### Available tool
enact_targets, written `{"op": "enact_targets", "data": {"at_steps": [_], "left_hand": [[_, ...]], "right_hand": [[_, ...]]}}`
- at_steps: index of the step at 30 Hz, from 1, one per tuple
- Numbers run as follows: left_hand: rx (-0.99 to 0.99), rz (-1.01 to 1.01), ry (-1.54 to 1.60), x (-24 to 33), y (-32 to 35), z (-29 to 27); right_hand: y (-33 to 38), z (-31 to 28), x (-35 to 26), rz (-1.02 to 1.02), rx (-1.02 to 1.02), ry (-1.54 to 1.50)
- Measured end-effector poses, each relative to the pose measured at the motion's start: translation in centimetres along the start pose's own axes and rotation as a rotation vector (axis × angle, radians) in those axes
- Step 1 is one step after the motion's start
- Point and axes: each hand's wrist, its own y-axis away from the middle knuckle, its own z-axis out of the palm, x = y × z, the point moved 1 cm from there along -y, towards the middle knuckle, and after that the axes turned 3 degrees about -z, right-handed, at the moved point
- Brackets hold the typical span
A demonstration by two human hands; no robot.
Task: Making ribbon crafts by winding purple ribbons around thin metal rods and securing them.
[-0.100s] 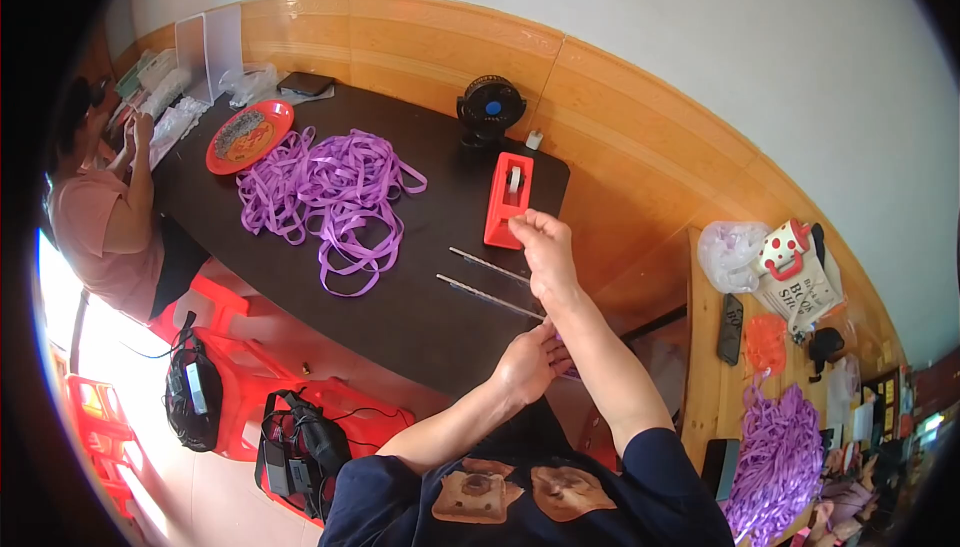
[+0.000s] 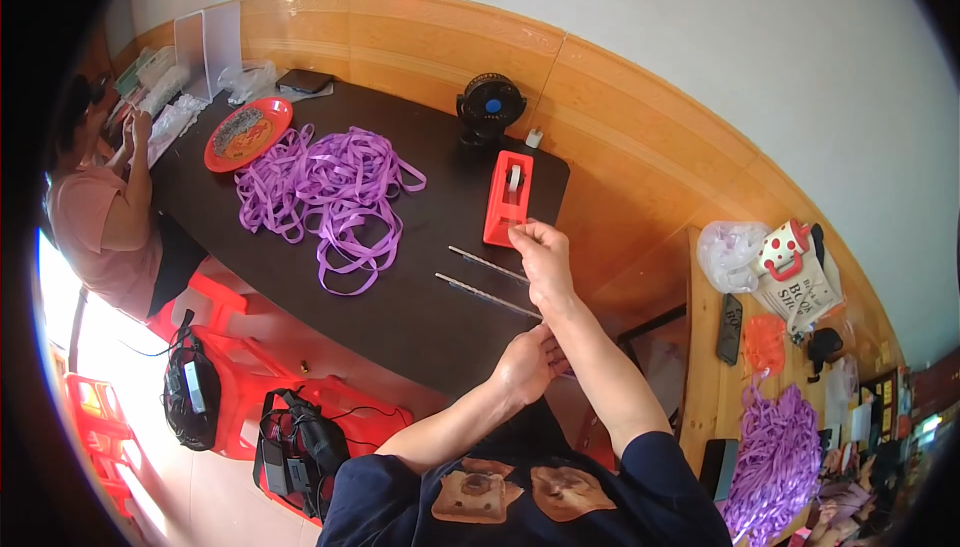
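My right hand (image 2: 545, 262) is at the near end of a red tape dispenser (image 2: 508, 209), thumb and forefinger pinched together. Whatever is between those fingertips is too small to make out. Below my right wrist, my left hand (image 2: 527, 362) has its fingers curled, partly hidden by the right forearm; a trace of purple shows beside them. Two thin, silvery rods (image 2: 482, 292) lie roughly parallel on the dark table, to the left of my right hand. A loose heap of purple ribbon-like straps (image 2: 350, 177) spreads across the table farther left.
A black fan (image 2: 490, 109) stands behind the dispenser. Past the straps sits a red plate (image 2: 222, 159) with small pieces. At the far left a person (image 2: 105, 212) works with both hands. Black bags (image 2: 300, 457) rest on red stools; a wooden bench (image 2: 705, 387) at right holds more purple straps.
My right hand has shifted very slightly toward me, its fingertips still pinched by the dispenser. My left hand stays almost where it was.
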Motion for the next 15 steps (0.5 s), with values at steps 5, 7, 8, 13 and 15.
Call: {"op": "enact_targets", "data": {"at_steps": [5,7,8,13,15], "left_hand": [[0.009,0.012,0.026,0.4,0.3,-0.1],[0.009,0.006,0.035,0.3,0.3,0.1],[0.009,0.002,0.044,0.3,0.3,0.2],[0.017,-0.011,0.041,-0.1,-0.4,-0.6],[0.042,-0.032,0.032,-0.2,-0.5,-0.8]], "right_hand": [[0.4,0.5,1.1,-0.119,0.029,0.079],[0.2,0.1,1.6,-0.183,0.05,0.187],[0.0,-0.2,1.9,-0.248,0.069,0.295],[-0.5,-1.2,1.3,-0.248,0.004,0.457],[-1.1,-1.7,0.7,-0.265,-0.053,0.463]]}}
